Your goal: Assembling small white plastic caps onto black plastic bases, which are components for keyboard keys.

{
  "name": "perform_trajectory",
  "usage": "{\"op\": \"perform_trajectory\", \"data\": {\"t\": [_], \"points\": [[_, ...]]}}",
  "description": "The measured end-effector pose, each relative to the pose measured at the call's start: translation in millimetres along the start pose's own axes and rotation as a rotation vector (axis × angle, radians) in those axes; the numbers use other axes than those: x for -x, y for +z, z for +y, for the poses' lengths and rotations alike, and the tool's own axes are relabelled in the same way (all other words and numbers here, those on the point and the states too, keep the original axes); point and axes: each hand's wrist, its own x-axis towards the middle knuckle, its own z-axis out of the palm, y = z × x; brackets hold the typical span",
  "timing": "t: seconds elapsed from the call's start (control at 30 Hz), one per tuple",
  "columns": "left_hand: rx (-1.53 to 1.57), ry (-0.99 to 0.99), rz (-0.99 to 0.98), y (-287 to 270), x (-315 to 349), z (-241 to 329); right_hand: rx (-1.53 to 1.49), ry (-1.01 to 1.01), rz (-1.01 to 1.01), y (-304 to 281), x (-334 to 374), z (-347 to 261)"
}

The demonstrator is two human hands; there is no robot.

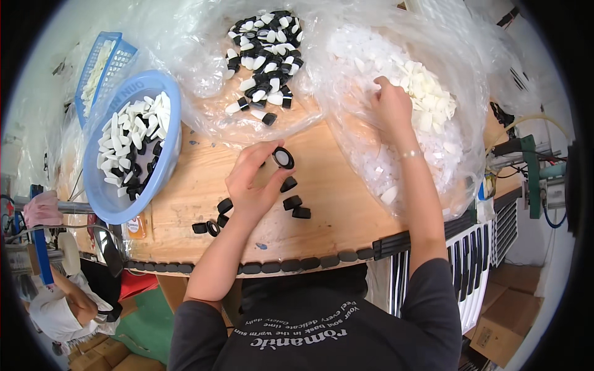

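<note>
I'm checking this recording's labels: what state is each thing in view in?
Left hand: gripping black ring.
Black ring: held, pale disc inside.
Right hand: at pale pieces, grip unclear.
Pale pieces: heaped on clear plastic.
Clear plastic: spread, crumpled.
Blue basin: partly filled.
Blue basket: holding cream pieces.
Black-and-white pieces: piled.
Loose black pieces: scattered on tabletop.

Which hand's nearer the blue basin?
Left. The left hand is apart from the blue basin, to its right; the right hand is much farther right, by the cream pieces.
</note>
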Motion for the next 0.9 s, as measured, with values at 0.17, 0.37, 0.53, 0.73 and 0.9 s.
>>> {"op": "perform_trajectory", "data": {"t": [0.17, 0.37, 0.53, 0.73, 0.9], "points": [[-0.098, 0.037, -0.047, 3, -1, 5, -1.134, -0.071, -0.257, -22, 79, -57], [-0.091, 0.126, -0.064, 7, -1, 8, -1.153, -0.315, -0.325, -34, 123, -99], [-0.113, 0.184, -0.06, 6, 1, 5, -1.399, -0.006, -0.498, -24, 130, -101], [-0.067, 0.115, -0.123, 2, 3, 2, -1.591, 0.113, -0.563, -3, 133, -102], [0.021, -0.037, -0.176, 1, 3, 4, -1.69, 0.152, -0.603, -3, 137, -102]]}}
